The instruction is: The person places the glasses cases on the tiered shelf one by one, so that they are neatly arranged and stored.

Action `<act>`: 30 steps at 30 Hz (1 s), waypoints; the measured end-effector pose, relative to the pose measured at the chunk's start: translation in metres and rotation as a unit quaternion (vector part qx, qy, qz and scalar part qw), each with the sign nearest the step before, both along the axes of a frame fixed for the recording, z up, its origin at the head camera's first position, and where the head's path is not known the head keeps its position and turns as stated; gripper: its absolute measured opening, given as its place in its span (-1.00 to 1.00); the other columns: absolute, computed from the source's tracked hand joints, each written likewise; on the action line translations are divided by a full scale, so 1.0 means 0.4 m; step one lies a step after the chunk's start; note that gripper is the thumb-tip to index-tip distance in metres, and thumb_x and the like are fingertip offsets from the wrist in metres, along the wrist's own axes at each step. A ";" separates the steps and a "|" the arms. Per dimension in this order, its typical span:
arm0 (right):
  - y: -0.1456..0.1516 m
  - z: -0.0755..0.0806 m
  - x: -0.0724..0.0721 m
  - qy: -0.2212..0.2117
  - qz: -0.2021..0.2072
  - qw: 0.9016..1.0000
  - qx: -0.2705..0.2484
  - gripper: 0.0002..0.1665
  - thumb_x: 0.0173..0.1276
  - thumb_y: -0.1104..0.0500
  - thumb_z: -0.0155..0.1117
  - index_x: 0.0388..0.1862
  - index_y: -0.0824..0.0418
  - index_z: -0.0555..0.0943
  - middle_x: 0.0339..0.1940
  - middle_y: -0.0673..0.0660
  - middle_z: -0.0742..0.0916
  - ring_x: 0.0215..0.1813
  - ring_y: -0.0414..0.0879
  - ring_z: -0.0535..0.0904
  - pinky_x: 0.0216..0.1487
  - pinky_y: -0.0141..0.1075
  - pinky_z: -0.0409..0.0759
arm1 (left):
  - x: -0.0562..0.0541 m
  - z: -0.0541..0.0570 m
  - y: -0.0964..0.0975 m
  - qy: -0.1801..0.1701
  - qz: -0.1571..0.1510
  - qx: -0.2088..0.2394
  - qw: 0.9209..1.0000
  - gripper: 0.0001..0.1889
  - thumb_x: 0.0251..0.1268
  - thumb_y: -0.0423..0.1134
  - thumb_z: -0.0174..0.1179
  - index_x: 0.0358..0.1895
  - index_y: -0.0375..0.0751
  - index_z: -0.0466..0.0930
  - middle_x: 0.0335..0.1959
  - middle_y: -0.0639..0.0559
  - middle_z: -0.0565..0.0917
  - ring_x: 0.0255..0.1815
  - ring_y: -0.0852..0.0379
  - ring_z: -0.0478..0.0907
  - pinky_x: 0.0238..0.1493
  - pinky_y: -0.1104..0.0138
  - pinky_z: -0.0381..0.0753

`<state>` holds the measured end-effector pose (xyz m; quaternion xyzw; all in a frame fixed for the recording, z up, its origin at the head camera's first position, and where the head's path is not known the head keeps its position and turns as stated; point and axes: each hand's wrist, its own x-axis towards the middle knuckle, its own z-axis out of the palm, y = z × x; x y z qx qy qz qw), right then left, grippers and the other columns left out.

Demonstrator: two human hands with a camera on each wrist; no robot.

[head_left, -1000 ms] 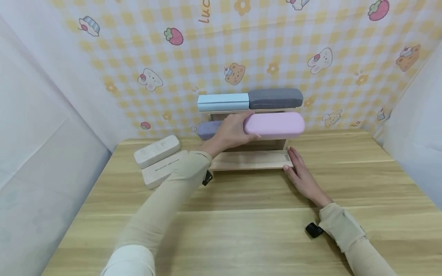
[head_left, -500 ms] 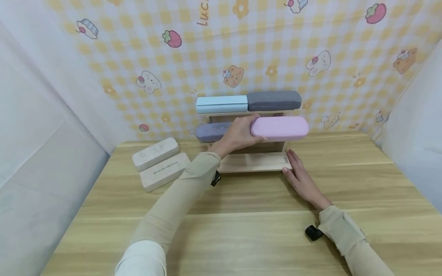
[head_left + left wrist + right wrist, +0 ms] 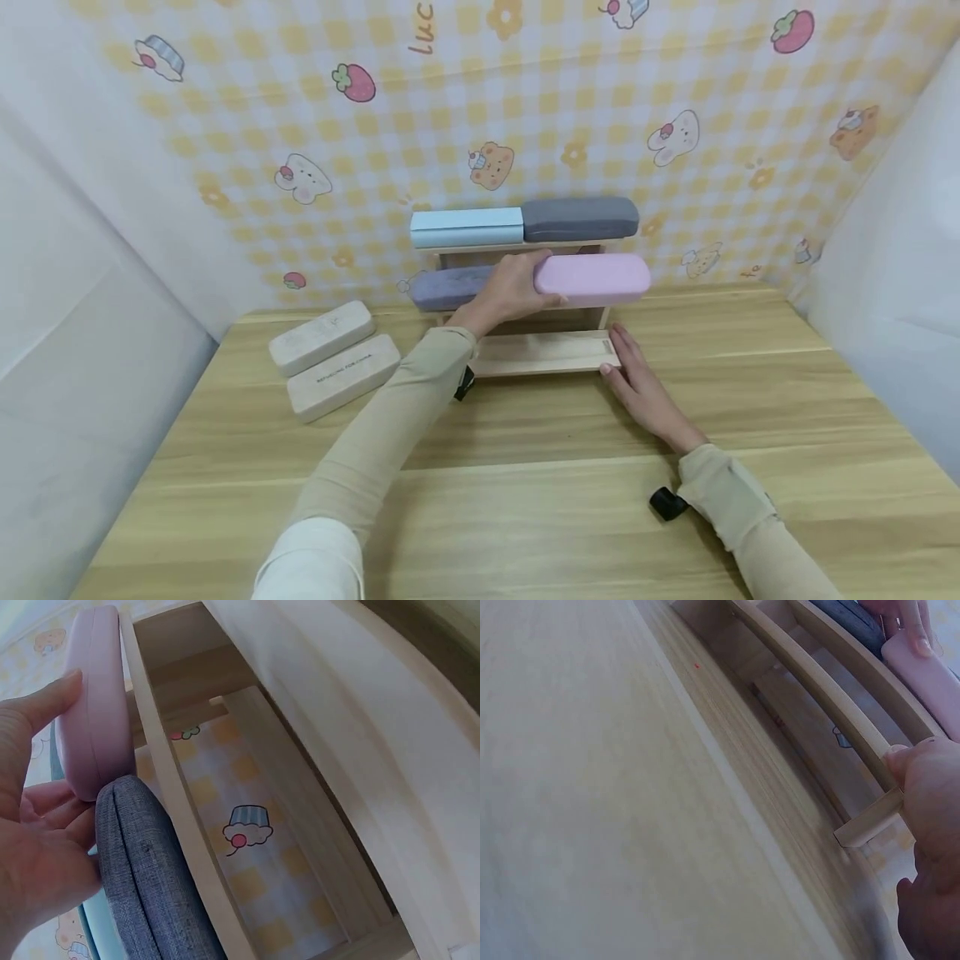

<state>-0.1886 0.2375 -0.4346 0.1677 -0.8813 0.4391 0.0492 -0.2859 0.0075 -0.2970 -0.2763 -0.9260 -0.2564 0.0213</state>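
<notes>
In the head view my left hand [image 3: 510, 287] holds a pink glasses case [image 3: 596, 279] by its left end, at the middle tier of a wooden rack [image 3: 547, 354]. The left wrist view shows the thumb on the pink case's outer side and other fingers partly hidden behind it. Its end meets a blue-grey fabric glasses case [image 3: 150, 870] lying on the same tier. My right hand [image 3: 645, 396] grips the right end of the rack's bottom shelf. Its thumb presses the front corner while the fingers lie along the side.
On the top tier sit a light blue case [image 3: 467, 227] and a dark grey case [image 3: 581, 219], end to end. Two whitish cases [image 3: 321, 337] lie side by side on the wood-grain table [image 3: 525, 517], left of the rack. A patterned cloth [image 3: 420, 150] hangs behind.
The pink case and my left hand have shifted slightly to the right along the middle tier. My right hand has stayed at the shelf end. The head view has turned a little.
</notes>
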 end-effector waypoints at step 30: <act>-0.003 0.008 0.006 -0.022 -0.010 1.000 0.011 -0.21 0.65 0.08 -0.07 0.65 0.34 -0.12 0.68 0.36 -0.06 0.67 0.38 -0.14 0.53 0.37 0.02 | -0.024 0.019 0.000 -0.026 -0.026 -0.116 0.993 -0.31 0.37 0.07 0.26 0.40 -0.30 0.35 0.19 -0.16 0.65 0.18 -0.06 0.62 0.28 0.08 0.55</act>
